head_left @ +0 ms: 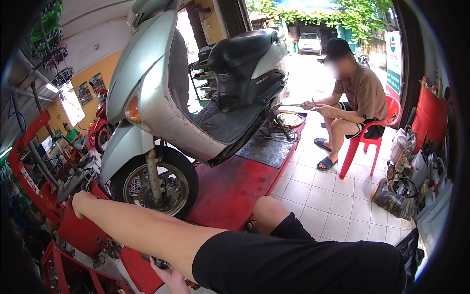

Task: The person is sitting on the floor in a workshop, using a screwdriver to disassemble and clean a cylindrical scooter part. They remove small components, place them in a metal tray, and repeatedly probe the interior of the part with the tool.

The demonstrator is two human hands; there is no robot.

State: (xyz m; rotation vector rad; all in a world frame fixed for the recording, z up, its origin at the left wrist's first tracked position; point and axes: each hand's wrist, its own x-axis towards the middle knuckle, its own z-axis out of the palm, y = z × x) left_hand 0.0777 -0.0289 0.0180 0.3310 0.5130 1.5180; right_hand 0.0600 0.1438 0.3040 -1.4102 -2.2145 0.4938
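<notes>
At the lower edge my left hand (172, 280) comes up beneath my outstretched leg (147, 229), partly hidden by it. Its fingers are closed on a small dark part (160, 263), whose kind I cannot make out. Just beyond the leg stands the front wheel (155, 183) of a silver scooter (147, 93), apart from the hand. The scooter rests on a red lift platform (220, 193). My right hand is out of view.
Another person (360, 93) sits on a red plastic chair (360, 149) at the right, holding a thin tool. Boots and cans (399, 196) crowd the right wall. Red metal frames (63, 267) stand at the left. White tiles (318, 201) cover the floor.
</notes>
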